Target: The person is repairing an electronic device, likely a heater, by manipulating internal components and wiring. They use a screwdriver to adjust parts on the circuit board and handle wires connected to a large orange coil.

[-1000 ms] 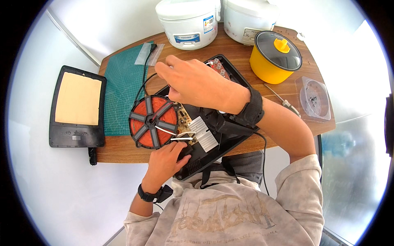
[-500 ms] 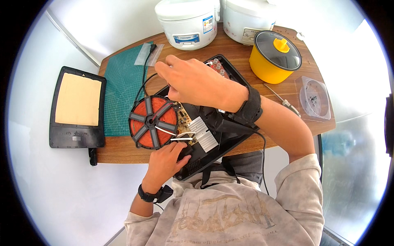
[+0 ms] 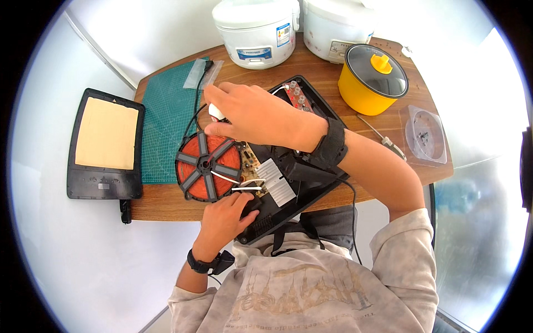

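Observation:
An opened induction cooker base (image 3: 322, 188) lies slanted at the table's front edge, its circuit board (image 3: 249, 158) and silver heat sink (image 3: 276, 182) exposed. The round orange-red coil (image 3: 191, 161) with grey bars sits at its left, joined by white-sleeved leads. My left hand (image 3: 223, 219) grips a black block at the base's near left edge, thumb and fingers apart around it. Above the coil's far side, my right hand (image 3: 244, 114) is closed round a white-handled tool (image 3: 215, 112); its lower end is hidden. A small red board (image 3: 298, 97) shows in the base's far corner.
The cooker's black-framed top plate (image 3: 105, 139) lies left, beside a green cutting mat (image 3: 166, 122). Two white rice cookers (image 3: 255, 33) and a yellow pot (image 3: 366, 89) stand at the back. A screwdriver (image 3: 393, 147) and a clear tray of screws (image 3: 425, 135) lie right.
My right hand has shifted slightly left and nearer me, and its white-handled tool now shows. More of the red board is uncovered. My left hand stays in place.

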`<state>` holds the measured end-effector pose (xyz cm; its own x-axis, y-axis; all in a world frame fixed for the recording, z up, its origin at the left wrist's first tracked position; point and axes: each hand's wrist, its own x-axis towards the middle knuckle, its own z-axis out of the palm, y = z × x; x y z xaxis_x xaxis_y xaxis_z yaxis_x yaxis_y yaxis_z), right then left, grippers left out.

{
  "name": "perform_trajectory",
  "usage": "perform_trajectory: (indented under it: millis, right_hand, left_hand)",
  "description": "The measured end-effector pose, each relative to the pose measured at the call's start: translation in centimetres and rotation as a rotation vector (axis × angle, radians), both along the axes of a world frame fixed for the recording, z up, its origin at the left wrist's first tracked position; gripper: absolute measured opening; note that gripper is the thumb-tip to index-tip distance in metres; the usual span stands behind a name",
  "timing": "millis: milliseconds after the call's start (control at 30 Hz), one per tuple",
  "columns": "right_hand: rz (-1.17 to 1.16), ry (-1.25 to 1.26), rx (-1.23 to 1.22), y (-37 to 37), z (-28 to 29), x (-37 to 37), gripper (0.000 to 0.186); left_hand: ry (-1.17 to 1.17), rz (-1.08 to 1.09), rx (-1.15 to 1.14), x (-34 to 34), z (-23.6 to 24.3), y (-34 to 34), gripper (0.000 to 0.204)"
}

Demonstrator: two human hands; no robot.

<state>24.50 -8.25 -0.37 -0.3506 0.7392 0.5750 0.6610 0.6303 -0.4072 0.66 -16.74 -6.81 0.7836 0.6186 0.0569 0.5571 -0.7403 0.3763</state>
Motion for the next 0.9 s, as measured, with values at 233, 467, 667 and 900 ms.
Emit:
perform_trajectory:
  millis: [233, 467, 667, 900]
  right_hand:
    - [-0.175, -0.107, -0.334, -0.9, 3.1, 0.7, 0.033]
    - [-0.059, -0.046, -0.196, -1.3, 2.0, 1.2, 0.025]
    - [0.005, 0.02, -0.152, -1.2, 1.8, 1.0, 0.013]
    - [-0.031, 0.065, -0.156, -1.8, 2.8, 1.6, 0.014]
  left_hand:
    - [-0.04, -0.024, 0.051, -0.3, -0.6, 0.1, 0.032]
    - [-0.039, -0.029, 0.053, -0.1, -0.4, 0.1, 0.032]
    - [-0.041, -0.024, 0.054, -0.1, -0.4, 0.1, 0.032]
    - [-0.046, -0.027, 0.042, -0.1, -0.3, 0.1, 0.032]
